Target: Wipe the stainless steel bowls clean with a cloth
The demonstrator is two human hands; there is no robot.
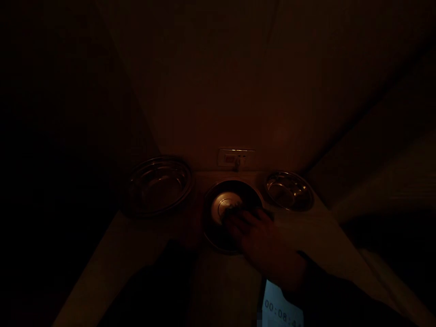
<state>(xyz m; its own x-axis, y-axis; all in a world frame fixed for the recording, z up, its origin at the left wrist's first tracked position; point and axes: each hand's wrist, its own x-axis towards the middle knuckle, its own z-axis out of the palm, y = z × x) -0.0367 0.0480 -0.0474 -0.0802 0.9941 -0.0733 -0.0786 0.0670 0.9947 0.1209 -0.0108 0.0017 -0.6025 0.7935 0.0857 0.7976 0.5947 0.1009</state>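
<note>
In very dim light, a round metal bowl [223,202] stands mid-table, its pale bottom catching a little light. My right hand [254,229] reaches over its right side, with bent fingers pointing down inside. A small dark clump shows at those fingertips, too dark to identify. Close against the bowl's left side is my left hand [191,227]; its fingers are lost in the dark, so their grip cannot be made out.
A larger metal basin [156,186] stands at the left and a smaller metal bowl [289,190] at the right. Behind is a wall socket [235,157] with a plug. A lit phone [281,304] showing a timer lies below my right wrist, on the table [221,290].
</note>
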